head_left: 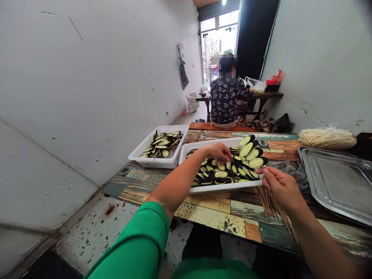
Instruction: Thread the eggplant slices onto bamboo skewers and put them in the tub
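My right hand (280, 186) is closed around the lower end of a skewer of eggplant slices (250, 154). Several oval slices with dark skin are threaded on it, over the right end of a white tray (225, 188). Loose eggplant slices (221, 174) fill that tray. Above them my left hand (219, 151) reaches in with fingers bent and drawn together at the slices; what lies between the fingertips is hidden. Below my right hand, a bundle of bare wooden skewers (269, 205) rests on the table, partly covered by my wrist.
A second white tray (174, 159) on the left holds skewered eggplant. On the right are stacked metal trays (340, 174), a dark grey cloth (293, 172) and a bag of pale enoki-like strands (327, 137). Another person (226, 97) sits ahead, facing away, at another table (269, 95).
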Demonstrator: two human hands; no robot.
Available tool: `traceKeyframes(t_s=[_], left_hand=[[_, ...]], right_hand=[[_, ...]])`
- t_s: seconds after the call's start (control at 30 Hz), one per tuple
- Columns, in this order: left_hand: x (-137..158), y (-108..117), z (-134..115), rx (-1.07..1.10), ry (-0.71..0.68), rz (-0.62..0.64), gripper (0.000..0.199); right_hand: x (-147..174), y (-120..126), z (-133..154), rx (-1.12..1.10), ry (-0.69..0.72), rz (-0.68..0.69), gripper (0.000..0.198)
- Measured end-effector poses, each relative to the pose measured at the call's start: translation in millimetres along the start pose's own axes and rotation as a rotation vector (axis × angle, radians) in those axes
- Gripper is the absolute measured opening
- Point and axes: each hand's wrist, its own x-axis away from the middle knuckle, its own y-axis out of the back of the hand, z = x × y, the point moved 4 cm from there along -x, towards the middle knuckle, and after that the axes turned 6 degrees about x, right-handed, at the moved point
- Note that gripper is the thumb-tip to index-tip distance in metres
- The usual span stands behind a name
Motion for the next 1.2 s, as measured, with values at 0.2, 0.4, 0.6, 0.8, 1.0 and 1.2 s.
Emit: traceKeyframes(t_s=[0.2, 0.4, 0.6, 0.8, 1.0, 1.2], left_hand=[[-8, -28, -6, -0.503, -0.083, -0.011, 0.015], [-10, -26, -1, -0.346, -0.023, -0.024, 0.021], [-7, 14, 0, 0.548, -0.058, -0.478, 0.015], [-2, 16, -10, 0.986, -0.04, -0.487, 0.011], [0, 16, -15, 1.051, -0.029, -0.421, 0.004], [0, 13, -17, 1.068, -0.037, -0.37, 0.005]], right_hand=[[0, 0, -1, 0.032, 0.005, 0.005, 0.041], [0, 1, 3, 0.035, 0.033, -0.004, 0.041], [0, -2, 7, 0.13, 0.064, 0.053, 0.041], [0, -6, 11, 0.184, 0.044, 0.129, 0.046], [0, -6, 7, 0.158, 0.037, 0.137, 0.044], [-1, -6, 3, 0.117, 0.031, 0.158, 0.045]])
